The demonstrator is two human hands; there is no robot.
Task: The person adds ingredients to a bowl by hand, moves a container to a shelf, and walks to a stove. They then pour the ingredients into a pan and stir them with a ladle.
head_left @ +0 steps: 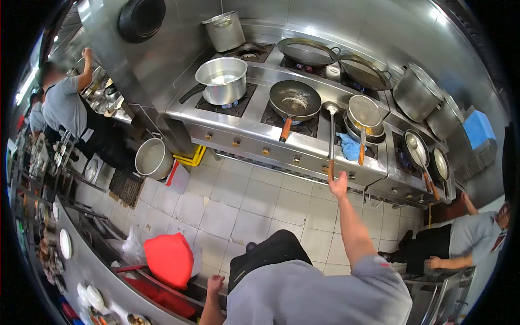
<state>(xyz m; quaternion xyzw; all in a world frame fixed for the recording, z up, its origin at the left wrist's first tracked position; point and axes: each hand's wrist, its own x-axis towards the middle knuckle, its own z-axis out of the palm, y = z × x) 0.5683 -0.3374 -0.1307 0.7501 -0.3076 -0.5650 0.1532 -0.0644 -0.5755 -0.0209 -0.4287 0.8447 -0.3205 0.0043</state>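
Observation:
My right hand (pixel 338 187) is at the wooden handle end of a long ladle (pixel 332 141), its fingers closed round the tip. The ladle's bowl lies on the stove between a dark frying pan (pixel 295 100) and a strainer (pixel 364 112). The strainer sits over a pan, with a blue cloth (pixel 349 146) beside it. My left hand (pixel 215 283) hangs low by my side, fingers curled, with nothing visible in it. A pot (pixel 221 81) holding liquid stands on a burner left of the frying pan.
Woks (pixel 306 51) and tall pots (pixel 417 92) line the stove's back. On the floor stand a large pot (pixel 153 158) and a red-covered item (pixel 169 261). One person (pixel 67 108) works at left; another person (pixel 471 238) stands at right. A metal counter (pixel 103 244) runs along the lower left.

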